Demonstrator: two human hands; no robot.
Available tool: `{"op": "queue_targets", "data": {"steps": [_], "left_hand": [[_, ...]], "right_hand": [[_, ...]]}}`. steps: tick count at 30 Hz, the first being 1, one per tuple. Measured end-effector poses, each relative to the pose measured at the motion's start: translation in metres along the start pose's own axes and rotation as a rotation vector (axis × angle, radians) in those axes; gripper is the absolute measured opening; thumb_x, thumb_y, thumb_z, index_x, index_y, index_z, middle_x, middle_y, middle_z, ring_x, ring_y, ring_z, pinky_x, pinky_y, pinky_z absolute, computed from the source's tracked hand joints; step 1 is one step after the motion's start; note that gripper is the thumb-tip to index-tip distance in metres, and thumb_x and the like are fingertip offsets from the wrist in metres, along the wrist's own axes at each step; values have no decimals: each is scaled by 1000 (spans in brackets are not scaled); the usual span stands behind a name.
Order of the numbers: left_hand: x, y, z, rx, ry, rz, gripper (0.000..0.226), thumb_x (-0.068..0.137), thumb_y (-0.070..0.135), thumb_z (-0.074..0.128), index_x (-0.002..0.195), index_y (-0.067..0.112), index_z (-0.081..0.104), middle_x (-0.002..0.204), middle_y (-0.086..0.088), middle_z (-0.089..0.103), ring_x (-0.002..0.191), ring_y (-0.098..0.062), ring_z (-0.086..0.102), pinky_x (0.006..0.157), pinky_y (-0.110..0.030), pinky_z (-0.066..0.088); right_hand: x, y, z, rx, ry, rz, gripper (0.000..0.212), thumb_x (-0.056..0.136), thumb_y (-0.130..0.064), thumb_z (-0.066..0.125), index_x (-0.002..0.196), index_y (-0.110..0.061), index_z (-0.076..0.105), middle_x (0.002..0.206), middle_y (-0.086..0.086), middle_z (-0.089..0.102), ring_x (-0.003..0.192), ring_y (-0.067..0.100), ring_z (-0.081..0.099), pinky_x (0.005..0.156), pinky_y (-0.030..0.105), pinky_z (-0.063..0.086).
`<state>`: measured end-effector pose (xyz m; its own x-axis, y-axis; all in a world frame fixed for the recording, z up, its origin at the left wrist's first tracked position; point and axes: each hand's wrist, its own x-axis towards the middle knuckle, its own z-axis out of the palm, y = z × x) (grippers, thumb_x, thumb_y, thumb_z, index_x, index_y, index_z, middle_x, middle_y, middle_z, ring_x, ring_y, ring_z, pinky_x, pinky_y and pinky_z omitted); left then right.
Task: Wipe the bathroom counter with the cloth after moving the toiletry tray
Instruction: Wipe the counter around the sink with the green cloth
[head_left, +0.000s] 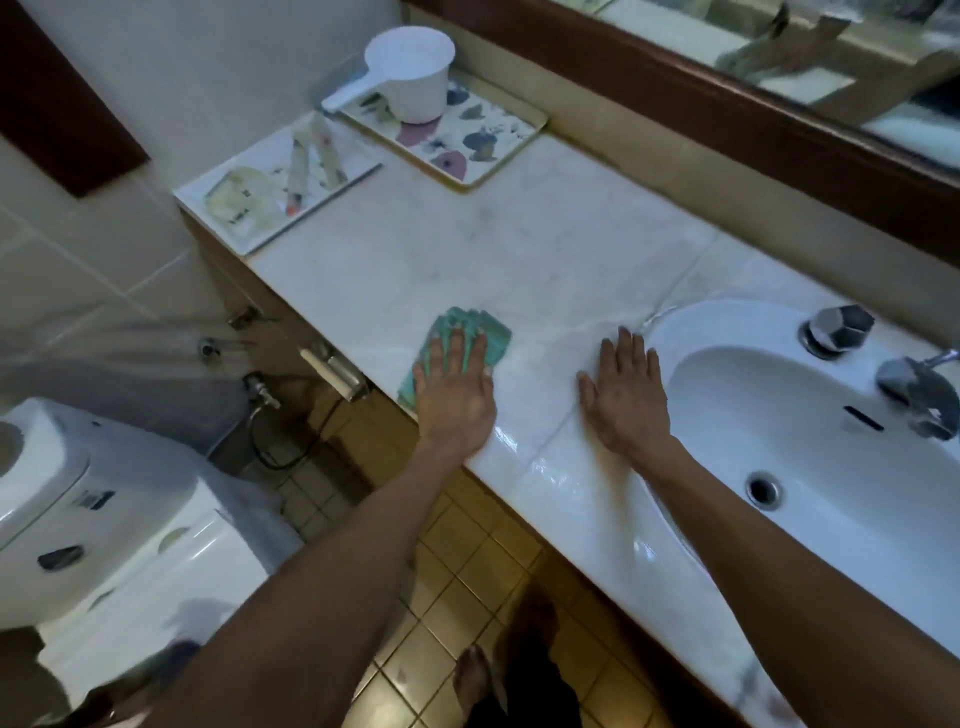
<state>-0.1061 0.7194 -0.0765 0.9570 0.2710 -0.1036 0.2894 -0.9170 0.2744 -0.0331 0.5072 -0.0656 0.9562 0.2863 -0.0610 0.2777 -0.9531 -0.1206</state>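
A green cloth (485, 332) lies on the white marble counter (519, 244) near its front edge. My left hand (454, 389) presses flat on the cloth, fingers spread over it. Just left of the sink, my right hand (626, 387) rests flat on the counter, fingers apart, holding nothing. A white toiletry tray (348, 174) with tubes and packets sits at the counter's far left end, partly over the edge. Behind it a flowered tray (488, 145) carries a white plastic scoop (413, 73).
A white sink (810, 431) with a chrome tap (919, 387) and knob (839, 327) is on the right. A mirror with a dark wood frame (727, 98) runs along the back wall. A toilet (104, 519) stands lower left above the tiled floor (457, 561).
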Motion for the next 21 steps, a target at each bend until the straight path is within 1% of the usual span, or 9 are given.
{"op": "queue_targets", "data": {"steps": [4,6,7,10,13,15,17,19,21], "left_hand": [[-5,-39,-10,28,-130,393,52,107,46,17,159,40,13,169,8,4,155,-17,2,124,-46,4],[19,-67,-20,60,-138,482,51,107,48,17,158,43,12,168,10,4,153,-13,3,123,-44,5],[37,-81,-24,72,-110,449,51,107,48,18,158,43,13,169,9,6,154,-14,5,124,-45,7],[101,-107,-36,92,21,212,52,107,43,22,159,37,22,168,2,16,154,-25,17,121,-52,19],[155,-86,-39,17,95,-142,53,107,39,26,159,32,22,168,-3,14,154,-32,12,122,-53,9],[185,-46,-32,-31,114,-264,55,107,38,26,160,31,17,169,-4,7,155,-33,4,122,-53,3],[198,-1,-23,-65,101,-206,56,106,36,30,160,29,19,169,-5,9,155,-34,5,122,-53,3],[190,44,-7,-58,83,-54,54,104,34,34,158,28,28,168,-5,17,154,-34,12,121,-53,7],[164,77,9,-73,69,152,53,101,33,40,153,27,40,163,-7,30,150,-36,25,120,-56,18]], "right_hand": [[37,-9,3,-3,-38,28,67,101,-47,28,150,-2,27,160,19,20,149,34,13,122,46,6],[57,-10,2,10,-57,36,68,100,-49,27,151,-4,24,161,18,19,149,33,14,122,48,7],[67,-8,2,9,-56,39,68,100,-49,27,152,-5,23,161,18,19,149,34,15,121,49,8],[99,2,-4,25,-52,71,65,100,-50,26,153,-11,23,161,17,19,148,35,17,120,53,10],[128,20,-5,10,-63,57,64,100,-51,25,153,-16,22,161,18,17,148,35,17,119,54,11],[141,31,-7,3,-55,76,61,100,-51,26,153,-19,23,161,18,18,147,35,19,118,55,12],[148,41,-8,-6,-51,99,60,100,-49,26,152,-20,25,159,16,21,146,34,21,117,56,15],[153,51,-9,-10,-43,137,59,100,-48,25,151,-19,26,159,15,22,145,33,22,116,57,17],[158,63,-14,13,-44,194,59,101,-47,24,152,-18,26,159,15,22,146,31,21,116,56,17]]}}
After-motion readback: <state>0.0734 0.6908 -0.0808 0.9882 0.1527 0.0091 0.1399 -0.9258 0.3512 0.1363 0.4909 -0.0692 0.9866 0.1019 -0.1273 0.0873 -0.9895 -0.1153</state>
